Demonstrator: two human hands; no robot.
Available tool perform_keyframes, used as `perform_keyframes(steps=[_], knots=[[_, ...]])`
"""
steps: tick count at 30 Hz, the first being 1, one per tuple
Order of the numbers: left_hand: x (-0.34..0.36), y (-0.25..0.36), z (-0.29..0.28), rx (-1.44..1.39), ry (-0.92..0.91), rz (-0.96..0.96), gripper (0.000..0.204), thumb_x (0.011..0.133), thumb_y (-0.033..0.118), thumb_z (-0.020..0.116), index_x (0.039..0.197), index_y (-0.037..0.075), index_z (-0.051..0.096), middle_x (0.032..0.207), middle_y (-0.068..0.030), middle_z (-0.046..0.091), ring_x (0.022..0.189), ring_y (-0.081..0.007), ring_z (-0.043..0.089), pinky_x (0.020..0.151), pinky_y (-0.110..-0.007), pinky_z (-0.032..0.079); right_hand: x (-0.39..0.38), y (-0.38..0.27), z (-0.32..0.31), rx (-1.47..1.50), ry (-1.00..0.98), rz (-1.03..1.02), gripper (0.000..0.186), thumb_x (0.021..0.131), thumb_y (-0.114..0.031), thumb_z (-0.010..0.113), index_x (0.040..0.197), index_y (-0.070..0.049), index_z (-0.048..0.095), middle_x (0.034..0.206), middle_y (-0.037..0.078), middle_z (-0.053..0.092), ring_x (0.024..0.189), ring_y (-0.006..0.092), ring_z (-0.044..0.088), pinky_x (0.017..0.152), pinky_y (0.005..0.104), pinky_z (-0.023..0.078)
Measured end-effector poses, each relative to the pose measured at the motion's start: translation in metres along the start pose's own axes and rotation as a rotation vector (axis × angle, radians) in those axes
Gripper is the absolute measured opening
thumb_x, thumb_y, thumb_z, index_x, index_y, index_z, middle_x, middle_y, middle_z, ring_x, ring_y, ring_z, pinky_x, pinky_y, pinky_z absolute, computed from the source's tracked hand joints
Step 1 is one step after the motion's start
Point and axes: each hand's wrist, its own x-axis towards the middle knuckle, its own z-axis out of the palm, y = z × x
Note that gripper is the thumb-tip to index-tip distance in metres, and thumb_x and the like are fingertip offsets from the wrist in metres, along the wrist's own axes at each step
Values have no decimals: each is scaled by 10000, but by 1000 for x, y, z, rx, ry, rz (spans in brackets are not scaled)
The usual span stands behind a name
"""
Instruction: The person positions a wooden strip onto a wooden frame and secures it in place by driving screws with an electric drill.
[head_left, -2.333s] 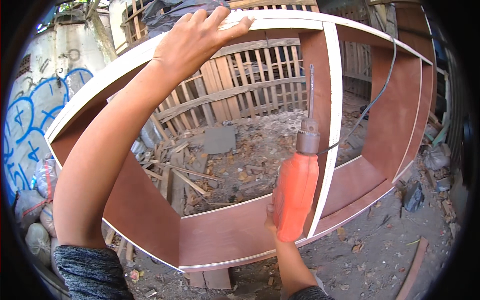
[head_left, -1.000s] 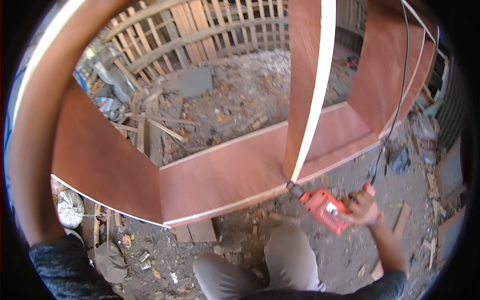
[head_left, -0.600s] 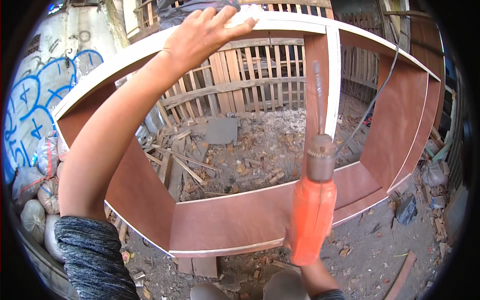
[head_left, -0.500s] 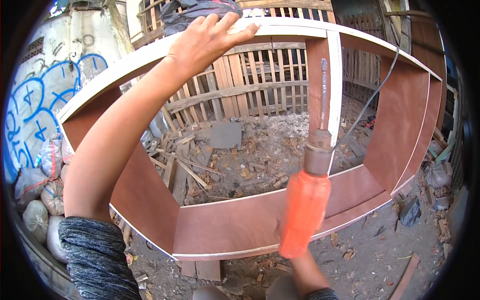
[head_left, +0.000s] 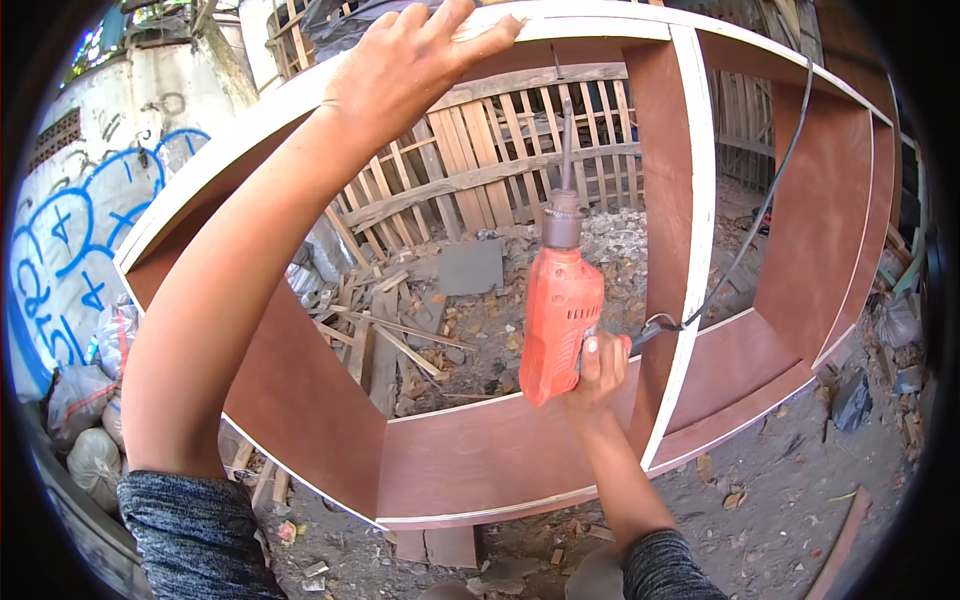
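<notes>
My left hand (head_left: 410, 55) grips the white top edge of a curved-looking plywood frame (head_left: 240, 130), its fingers over the rim. My right hand (head_left: 598, 370) is closed on the handle of a red power drill (head_left: 555, 320), held upright in the middle of the frame's left opening. The drill's long bit (head_left: 566, 145) points up toward the underside of the top board, just left of the upright divider (head_left: 660, 250); whether the tip touches the board I cannot tell. A dark cord (head_left: 745, 240) runs from the drill handle up over the frame's right side.
Behind the frame are a slatted wooden fence (head_left: 480, 150), loose planks (head_left: 400, 350) and a grey slab (head_left: 470, 268). At the left stand a wall with blue graffiti (head_left: 70, 220) and several sacks (head_left: 95, 465). Filled bags (head_left: 895, 325) lie at the right over dirt ground.
Since half a second ago the drill has moved up and leftward away from the divider, and my right hand now shows on its handle. My left hand still holds the top edge.
</notes>
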Motion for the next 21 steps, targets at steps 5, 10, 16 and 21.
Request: perform_keyframes(steps=[5,10,16,21], knots=[[-2,0,4,48,59,-16,469,838,101,646,1294,156,553,1122,-120,606,1001,-244,636,831,-343,534,5,-1,7,-13,7,11,715,933,-266,725,1536,-184,349,1023,136,643,802,319,621,686,447,447],[0,0,2,-7,105,-8,451,833,84,646,1269,138,544,1115,-124,609,1018,-261,642,852,-355,546,5,1,7,1,21,7,696,938,-295,724,1525,-165,374,1000,142,644,791,319,620,671,441,445],[2,-1,5,1,105,2,453,811,50,661,1241,115,537,1089,-146,609,1017,-273,648,854,-354,558,9,-4,5,1,11,3,725,920,-275,741,1529,-148,367,994,151,637,789,325,624,659,449,446],[0,-2,5,-19,78,3,483,808,30,655,1265,109,520,1095,-159,608,1022,-284,647,855,-363,561,13,-5,5,-9,22,27,725,919,-241,741,1528,-132,363,996,153,636,781,327,625,652,450,443]])
